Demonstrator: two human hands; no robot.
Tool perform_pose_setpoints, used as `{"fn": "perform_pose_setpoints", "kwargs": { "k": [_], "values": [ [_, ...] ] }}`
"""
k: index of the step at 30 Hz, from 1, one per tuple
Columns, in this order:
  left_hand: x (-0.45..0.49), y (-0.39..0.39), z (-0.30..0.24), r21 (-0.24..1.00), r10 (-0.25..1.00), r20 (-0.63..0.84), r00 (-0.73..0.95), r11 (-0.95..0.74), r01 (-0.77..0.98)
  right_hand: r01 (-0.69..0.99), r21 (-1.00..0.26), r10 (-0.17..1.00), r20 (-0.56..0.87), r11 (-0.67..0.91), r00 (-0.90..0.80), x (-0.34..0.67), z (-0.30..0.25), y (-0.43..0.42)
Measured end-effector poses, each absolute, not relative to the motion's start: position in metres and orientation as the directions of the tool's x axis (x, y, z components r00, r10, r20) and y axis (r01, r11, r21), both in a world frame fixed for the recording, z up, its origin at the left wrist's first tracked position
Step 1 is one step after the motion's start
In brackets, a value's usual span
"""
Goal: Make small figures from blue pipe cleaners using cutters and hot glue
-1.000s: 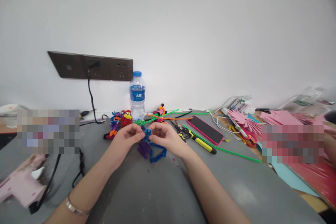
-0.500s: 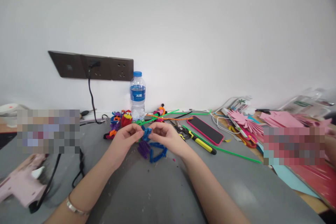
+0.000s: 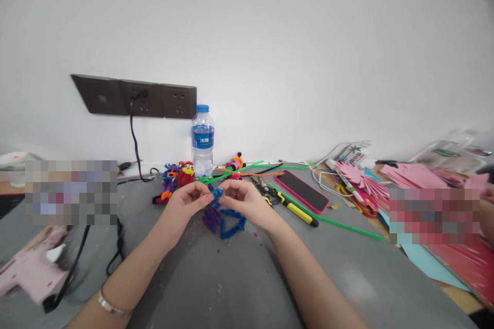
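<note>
Between my fingertips I pinch a small bundle of blue pipe cleaner [image 3: 217, 195]. My left hand [image 3: 188, 203] is closed on its left side, thumb against the fingers. From the other side my right hand [image 3: 243, 201] grips it the same way. Just below, a purple pipe cleaner piece [image 3: 211, 219] and a bent blue pipe cleaner loop [image 3: 232, 226] lie on the grey table [image 3: 216, 282]; whether they join the held piece I cannot tell. Behind my left hand sit a red pipe cleaner figure [image 3: 187, 172] and a purple and orange one [image 3: 170, 177].
A water bottle [image 3: 203, 144] stands by the wall. To the right lie yellow-handled pliers [image 3: 297, 211], a phone [image 3: 302, 191] and a long green pipe cleaner [image 3: 347, 226]. A pink glue gun [image 3: 36, 272] with a black cord rests at left. Pink paper pieces [image 3: 409, 180] fill the right edge.
Both hands stay in nearly the same place. The blue piece between the fingertips has shifted very slightly.
</note>
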State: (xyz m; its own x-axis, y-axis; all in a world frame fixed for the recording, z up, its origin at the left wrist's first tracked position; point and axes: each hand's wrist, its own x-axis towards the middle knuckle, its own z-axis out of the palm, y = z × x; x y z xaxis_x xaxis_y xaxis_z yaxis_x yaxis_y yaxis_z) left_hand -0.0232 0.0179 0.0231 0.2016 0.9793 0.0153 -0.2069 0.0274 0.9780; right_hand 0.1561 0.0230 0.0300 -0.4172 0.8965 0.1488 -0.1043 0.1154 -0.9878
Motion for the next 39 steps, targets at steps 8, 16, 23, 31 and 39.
{"fn": "perform_pose_setpoints", "kwargs": {
  "k": [8, 16, 23, 31, 39],
  "values": [
    [-0.0243, 0.0193, 0.0216, 0.989, 0.979, 0.056, 0.198, -0.026, -0.148, -0.057, -0.987, 0.898, 0.158, 0.148, -0.411, 0.157, 0.028, 0.0238],
    [-0.0235, 0.0184, 0.0225, 0.991, 0.973, 0.042, 0.225, -0.011, -0.134, 0.048, -0.962, 0.891, 0.228, 0.267, -0.392, 0.1591, 0.0247, 0.0245],
    [-0.0238, 0.0185, 0.0215, 0.993, 0.974, 0.033, 0.223, -0.007, -0.117, 0.108, -0.931, 0.879, 0.284, 0.348, -0.384, 0.1587, 0.025, 0.0241],
    [-0.0235, 0.0188, 0.0211, 0.995, 0.974, 0.014, 0.228, 0.01, -0.103, 0.146, -0.908, 0.872, 0.318, 0.393, -0.372, 0.1576, 0.0262, 0.0229],
    [-0.0228, 0.018, 0.0244, 0.996, 0.976, 0.032, 0.214, -0.013, -0.089, 0.177, -0.879, 0.863, 0.365, 0.443, -0.35, 0.1561, 0.0297, 0.0204]
  ]
}}
